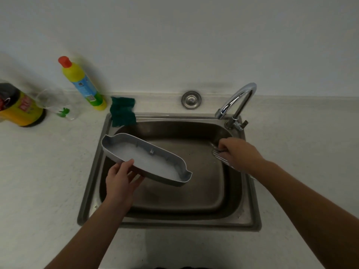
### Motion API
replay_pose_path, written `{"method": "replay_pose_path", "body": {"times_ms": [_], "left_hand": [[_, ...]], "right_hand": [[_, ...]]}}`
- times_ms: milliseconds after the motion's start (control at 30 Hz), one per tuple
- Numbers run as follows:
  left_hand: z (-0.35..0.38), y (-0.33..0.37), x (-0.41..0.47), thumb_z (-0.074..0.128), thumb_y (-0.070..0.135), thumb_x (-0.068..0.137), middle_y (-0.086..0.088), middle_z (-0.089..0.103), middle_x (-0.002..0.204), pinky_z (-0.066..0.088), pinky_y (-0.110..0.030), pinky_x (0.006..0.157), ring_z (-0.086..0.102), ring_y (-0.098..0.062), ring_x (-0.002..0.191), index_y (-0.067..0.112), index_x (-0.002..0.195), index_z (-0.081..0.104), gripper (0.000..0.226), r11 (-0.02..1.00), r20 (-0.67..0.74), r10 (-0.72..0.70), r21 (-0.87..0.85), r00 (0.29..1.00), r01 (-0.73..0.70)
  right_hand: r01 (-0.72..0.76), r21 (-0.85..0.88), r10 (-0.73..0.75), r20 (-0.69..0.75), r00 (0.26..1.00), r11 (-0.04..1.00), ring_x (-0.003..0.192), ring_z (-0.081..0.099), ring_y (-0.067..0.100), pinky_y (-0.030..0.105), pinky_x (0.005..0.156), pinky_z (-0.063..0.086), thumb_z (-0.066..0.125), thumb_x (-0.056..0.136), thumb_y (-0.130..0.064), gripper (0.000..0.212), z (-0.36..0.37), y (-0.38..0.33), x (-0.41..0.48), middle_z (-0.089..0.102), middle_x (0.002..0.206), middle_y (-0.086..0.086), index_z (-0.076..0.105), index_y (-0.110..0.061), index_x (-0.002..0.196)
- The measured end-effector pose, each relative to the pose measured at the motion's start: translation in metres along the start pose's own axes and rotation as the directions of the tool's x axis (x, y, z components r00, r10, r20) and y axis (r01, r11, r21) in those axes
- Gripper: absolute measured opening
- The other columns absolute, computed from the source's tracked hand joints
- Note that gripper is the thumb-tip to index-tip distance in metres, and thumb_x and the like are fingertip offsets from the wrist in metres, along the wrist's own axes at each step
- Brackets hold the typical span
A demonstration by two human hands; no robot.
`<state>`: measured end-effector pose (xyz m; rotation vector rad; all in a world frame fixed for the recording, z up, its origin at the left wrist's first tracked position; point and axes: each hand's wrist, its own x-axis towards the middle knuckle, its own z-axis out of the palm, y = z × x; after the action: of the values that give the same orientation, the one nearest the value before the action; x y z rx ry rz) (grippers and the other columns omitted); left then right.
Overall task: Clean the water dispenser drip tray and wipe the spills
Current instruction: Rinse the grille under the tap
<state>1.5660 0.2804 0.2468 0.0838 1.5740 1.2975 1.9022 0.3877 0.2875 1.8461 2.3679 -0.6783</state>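
Observation:
A long grey drip tray (147,158) with foamy water inside hangs over the steel sink (91,171), tilted down to the right. My left hand (122,179) grips its near rim from below, thumb on the edge. At the sink's right wall my right hand (239,154) is closed on a slotted grey grille (219,155), most of which is hidden under the fingers. A dark green scouring pad (122,111) lies on the sink's back left corner.
A chrome tap (239,100) arches over the back right corner, just above my right hand. A yellow detergent bottle (82,83) with a red cap, a clear glass (58,105) and a dark bottle (18,105) stand on the left counter. A round steel cap (191,99) sits behind the sink.

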Motion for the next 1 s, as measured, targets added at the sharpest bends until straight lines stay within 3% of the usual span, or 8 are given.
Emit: {"method": "replay_pose_path", "body": {"times_ms": [133,300,433,533,600,700,833,1000], "left_hand": [[-0.032,0.025,0.005,0.074,0.036,0.092,-0.002,0.081,0.107,0.064,-0.042,0.080,0.078,-0.021,0.099,0.022,0.122,0.068,0.034,0.999,-0.091,0.030,-0.029,0.995,-0.033],[-0.077,0.061,0.015,0.083,0.026,0.083,-0.010,0.078,0.114,0.064,-0.040,0.081,0.077,-0.028,0.105,0.016,0.117,0.071,0.037,0.967,-0.189,0.024,-0.246,0.982,-0.071],[-0.100,0.078,0.033,0.085,0.025,0.081,-0.010,0.075,0.116,0.065,-0.036,0.073,0.077,-0.026,0.100,0.014,0.129,0.065,0.054,0.921,-0.292,-0.047,-0.383,0.955,-0.072],[-0.109,0.079,0.057,0.074,0.023,0.094,-0.015,0.070,0.129,0.063,-0.025,0.064,0.073,-0.028,0.109,0.011,0.139,0.059,0.049,0.928,-0.313,-0.008,-0.357,0.950,-0.110],[-0.113,0.080,0.074,0.067,0.029,0.099,-0.020,0.062,0.142,0.064,-0.026,0.079,0.066,-0.029,0.123,0.004,0.147,0.050,0.056,0.899,-0.293,-0.007,-0.421,0.956,-0.122],[-0.116,0.083,0.090,0.069,0.031,0.096,-0.021,0.059,0.145,0.061,-0.035,0.095,0.065,-0.028,0.126,-0.001,0.147,0.047,0.063,0.911,-0.310,-0.016,-0.397,0.951,-0.114],[-0.125,0.082,0.103,0.085,0.023,0.082,-0.019,0.078,0.109,0.065,-0.034,0.067,0.081,-0.026,0.084,0.005,0.112,0.069,0.039,0.879,-0.361,-0.119,-0.472,0.925,-0.071],[-0.131,0.081,0.111,0.087,0.029,0.083,-0.010,0.078,0.101,0.064,-0.030,0.072,0.078,-0.019,0.086,0.007,0.103,0.069,0.034,0.930,-0.415,-0.100,-0.361,0.904,-0.062]], "right_hand": [[0.175,0.296,-0.121,-0.189,0.974,0.939,0.081,0.061,0.009,0.029,0.072,0.050,0.069,0.092,-0.028,0.007,-0.016,-0.048,-0.005,0.063,0.086,-0.010,0.062,-0.029,0.093],[0.098,0.578,0.093,-0.291,0.952,0.810,0.087,0.067,0.006,0.025,0.078,0.051,0.070,0.092,-0.013,0.018,-0.012,-0.068,-0.009,0.068,0.091,-0.008,0.062,-0.026,0.100],[-0.121,0.930,0.338,-0.004,0.941,0.347,0.089,0.077,0.024,0.039,0.073,0.063,0.068,0.093,-0.005,0.019,0.023,-0.076,-0.016,0.074,0.105,0.011,0.065,-0.019,0.105],[-0.231,0.970,0.419,0.181,0.890,0.072,0.094,0.076,0.031,0.039,0.070,0.062,0.063,0.095,0.002,0.020,0.053,-0.086,-0.018,0.073,0.108,0.016,0.065,-0.014,0.106],[-0.273,0.960,0.431,0.275,0.859,-0.066,0.087,0.077,0.029,0.036,0.064,0.062,0.061,0.095,0.005,0.019,0.067,-0.091,-0.019,0.074,0.105,0.016,0.065,-0.011,0.105],[-0.290,0.944,0.410,0.329,0.850,-0.155,0.076,0.079,0.025,0.034,0.057,0.063,0.059,0.094,0.008,0.018,0.082,-0.096,-0.019,0.075,0.100,0.017,0.065,-0.006,0.104],[-0.321,0.928,0.343,0.369,0.864,-0.189,0.077,0.079,0.024,0.034,0.059,0.063,0.056,0.096,0.008,0.018,0.089,-0.104,-0.018,0.080,0.089,0.014,0.064,-0.004,0.107],[-0.333,0.927,0.303,0.372,0.878,-0.172,0.080,0.079,0.025,0.035,0.061,0.064,0.052,0.099,0.007,0.019,0.087,-0.111,-0.015,0.080,0.089,0.014,0.065,-0.006,0.105]]}}
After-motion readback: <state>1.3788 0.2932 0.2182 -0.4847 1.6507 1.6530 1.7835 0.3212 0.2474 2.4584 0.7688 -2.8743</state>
